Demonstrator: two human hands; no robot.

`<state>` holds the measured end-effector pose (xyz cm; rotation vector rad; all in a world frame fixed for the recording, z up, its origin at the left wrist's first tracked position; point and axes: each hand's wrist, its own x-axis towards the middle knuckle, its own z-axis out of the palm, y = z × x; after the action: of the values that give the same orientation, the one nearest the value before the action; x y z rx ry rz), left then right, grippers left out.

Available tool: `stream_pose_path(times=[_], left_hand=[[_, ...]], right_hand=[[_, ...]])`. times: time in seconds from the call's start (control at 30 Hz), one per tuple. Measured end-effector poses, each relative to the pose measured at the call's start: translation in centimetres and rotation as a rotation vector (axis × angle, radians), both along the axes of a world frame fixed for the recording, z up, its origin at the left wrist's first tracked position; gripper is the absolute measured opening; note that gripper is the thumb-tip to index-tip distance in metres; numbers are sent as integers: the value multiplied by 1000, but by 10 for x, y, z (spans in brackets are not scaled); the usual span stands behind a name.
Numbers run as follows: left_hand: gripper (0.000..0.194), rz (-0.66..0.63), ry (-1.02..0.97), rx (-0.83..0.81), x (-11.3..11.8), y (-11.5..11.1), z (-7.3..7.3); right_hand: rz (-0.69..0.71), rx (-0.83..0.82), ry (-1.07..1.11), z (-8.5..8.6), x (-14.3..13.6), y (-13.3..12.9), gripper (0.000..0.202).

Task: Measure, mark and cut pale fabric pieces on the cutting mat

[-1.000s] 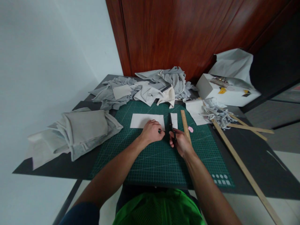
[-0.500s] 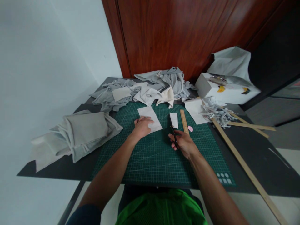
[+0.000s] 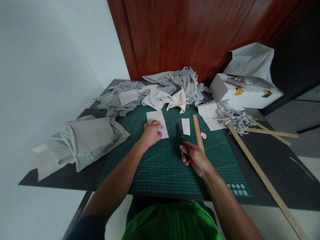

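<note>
And here the left hand [image 3: 152, 132], thumb apart from the fingers, does best pressing lightly and evenly to hold the cloth [image 3: 156, 115] flat on the green mat [image 3: 162, 170], while the right hand [image 3: 196, 156], clamped around the scissors [image 3: 180, 134], should angle them clear of that pale, straight-edged, four-sided piece.

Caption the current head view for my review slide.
Left hand on a white piece, right hand holding black scissors, above a green cutting mat.

1. Now the white rectangular piece [image 3: 155, 116] is being pressed flat on the green cutting mat [image 3: 160, 173], its long side pointing away.
2. And the black scissors [image 3: 183, 141] are being held to its right, blades aimed away too.
</note>
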<state>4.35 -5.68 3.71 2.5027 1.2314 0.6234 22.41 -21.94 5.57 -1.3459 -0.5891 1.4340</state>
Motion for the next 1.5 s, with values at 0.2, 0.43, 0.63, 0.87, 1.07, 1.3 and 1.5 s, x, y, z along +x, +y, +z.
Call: stream_pose_path(times=[0.2, 0.43, 0.63, 0.87, 1.07, 1.3, 1.5], left_hand=[[3, -190, 134, 30, 4, -6, 4], [24, -233, 213, 149, 7, -10, 3], [12, -299, 226, 134, 4, -8, 2], [25, -283, 267, 151, 5, -9, 0], [28, -200, 247, 176, 5, -13, 2], [14, -241, 249, 143, -1, -7, -1], [20, -248, 243, 134, 4, -10, 2]], right_hand=[[10, -15, 33, -3, -6, -13, 46], [53, -9, 21, -2, -18, -25, 48], [82, -56, 25, 0, -17, -39, 54], [147, -71, 27, 8, -20, -44, 53], [172, -73, 27, 9, -24, -45, 59], [184, -80, 22, 13, -21, -51, 59], [188, -91, 14, 14, -21, -54, 58]])
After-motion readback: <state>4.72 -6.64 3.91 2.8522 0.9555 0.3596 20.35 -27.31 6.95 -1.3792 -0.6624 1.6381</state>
